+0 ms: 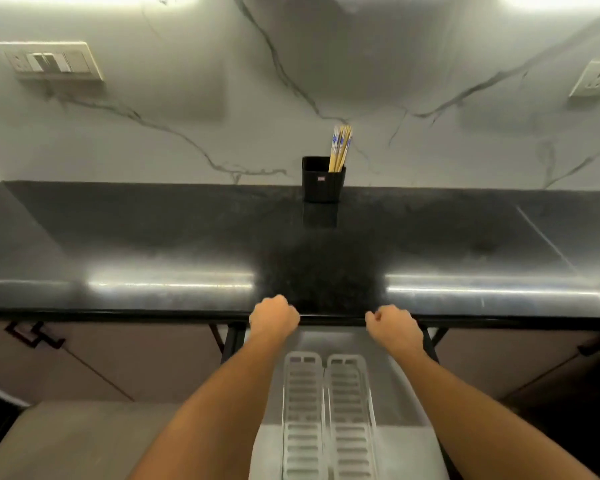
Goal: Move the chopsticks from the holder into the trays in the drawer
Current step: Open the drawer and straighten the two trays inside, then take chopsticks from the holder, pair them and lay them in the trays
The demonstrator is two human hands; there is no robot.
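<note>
Chopsticks (340, 148) all stood bundled in the black holder (323, 181) at the upper middle of the frame, leaning toward its right side, so by my reckoning nothing had been moved yet. The holder sat at the back of the dark counter (153, 237), right against the marble wall (187, 116). At the lower middle, the drawer (395, 393) was pulled out below the counter's front edge, and the two slotted trays (303, 410) lay side by side in it with no chopsticks that I could see.

My left hand (273, 318) and right hand (394, 325) hovered at that front edge, one on each side of the drawer's width, fingers curled into loose fists and holding nothing.

Every pair was left to carry, I judged. The counter between my hands and the holder was bare, giving open room to reach straight ahead. On the way back, the counter's front lip overhung the far end of the drawer, so I expected to bring the sticks out past that edge before lowering them.
</note>
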